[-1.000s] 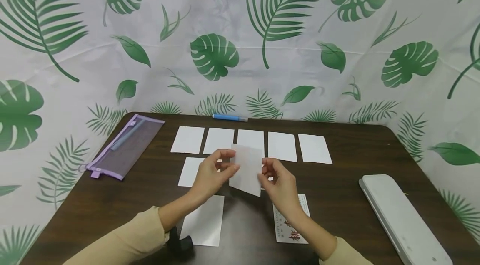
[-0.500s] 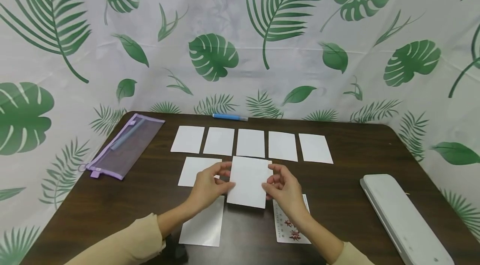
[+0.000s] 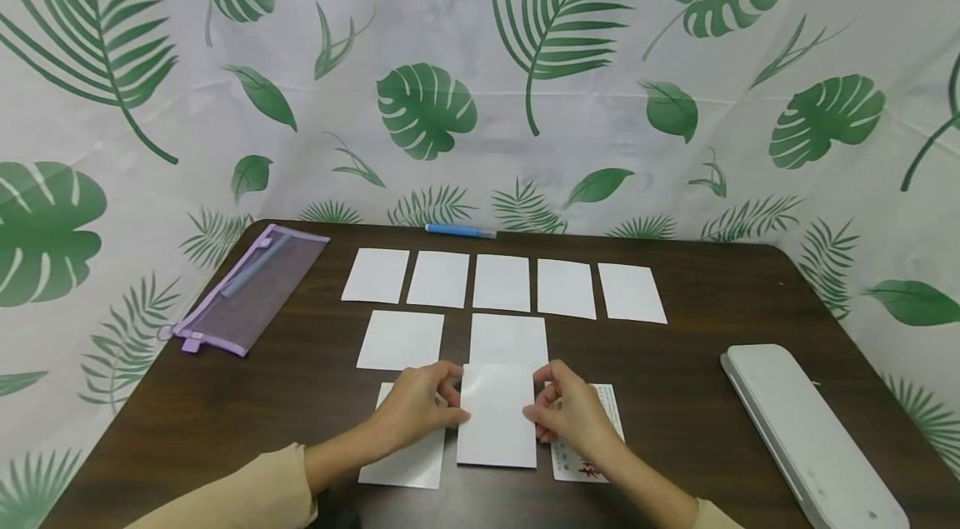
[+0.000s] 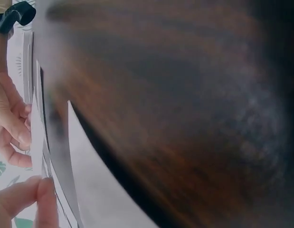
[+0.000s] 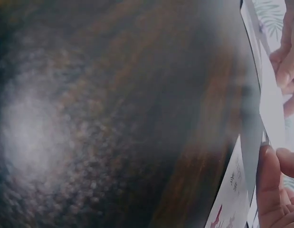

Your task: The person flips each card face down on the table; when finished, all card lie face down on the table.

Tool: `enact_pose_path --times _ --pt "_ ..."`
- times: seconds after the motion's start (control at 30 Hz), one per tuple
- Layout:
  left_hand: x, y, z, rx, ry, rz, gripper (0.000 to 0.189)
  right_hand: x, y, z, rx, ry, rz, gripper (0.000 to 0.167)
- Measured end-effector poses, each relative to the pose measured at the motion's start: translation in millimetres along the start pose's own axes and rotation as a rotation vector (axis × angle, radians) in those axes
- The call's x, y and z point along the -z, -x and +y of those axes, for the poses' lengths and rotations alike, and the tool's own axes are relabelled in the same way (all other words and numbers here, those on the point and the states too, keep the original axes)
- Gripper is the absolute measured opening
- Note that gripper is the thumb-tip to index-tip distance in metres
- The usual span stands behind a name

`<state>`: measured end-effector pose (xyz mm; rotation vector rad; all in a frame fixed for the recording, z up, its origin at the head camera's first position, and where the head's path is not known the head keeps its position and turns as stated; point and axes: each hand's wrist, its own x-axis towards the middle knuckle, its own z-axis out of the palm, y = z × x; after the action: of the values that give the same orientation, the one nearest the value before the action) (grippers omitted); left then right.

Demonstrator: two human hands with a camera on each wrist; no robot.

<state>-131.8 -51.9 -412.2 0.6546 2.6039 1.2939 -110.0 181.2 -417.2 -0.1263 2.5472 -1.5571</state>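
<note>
Both hands hold one blank white card [image 3: 497, 421] by its opposite long sides, low over the near middle of the table. My left hand [image 3: 417, 406] pinches the left edge between thumb and fingers, and the left wrist view shows these fingertips [image 4: 47, 194] on the card's edge. On the other side my right hand [image 3: 576, 414] pinches the right edge. Just beyond the held card lies another white card [image 3: 510, 339], partly overlapped in the head view. A glossy white card [image 3: 405, 462] lies under the left forearm's side. Beneath the right hand is a card with red characters [image 3: 581, 462], partly hidden.
A row of several white cards [image 3: 501, 282] runs across the back, with one more card [image 3: 401, 339] in front at left. A blue pen [image 3: 459, 231] lies at the far edge. A purple mesh pouch [image 3: 258, 291] is left, a long white case [image 3: 813, 437] right.
The held card was tilted up in the air; it has come down flatter and nearer to me. The second-row card behind it now shows. Both hands moved with it and kept their grip.
</note>
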Motion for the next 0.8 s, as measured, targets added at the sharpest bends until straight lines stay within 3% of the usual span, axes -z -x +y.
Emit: enact_pose_path --times 0.3,0.8 --pt "-9.4 7.7 -2.6 -0.033 -0.076 -0.053 0.044 -5 5.4 12 0.057 0.177 -0.038 0.033" --pt "-20.3 6.0 -4.6 -0.057 -0.245 -0.053 0.043 -11 8.6 23 0.127 0.399 0.050 0.030"
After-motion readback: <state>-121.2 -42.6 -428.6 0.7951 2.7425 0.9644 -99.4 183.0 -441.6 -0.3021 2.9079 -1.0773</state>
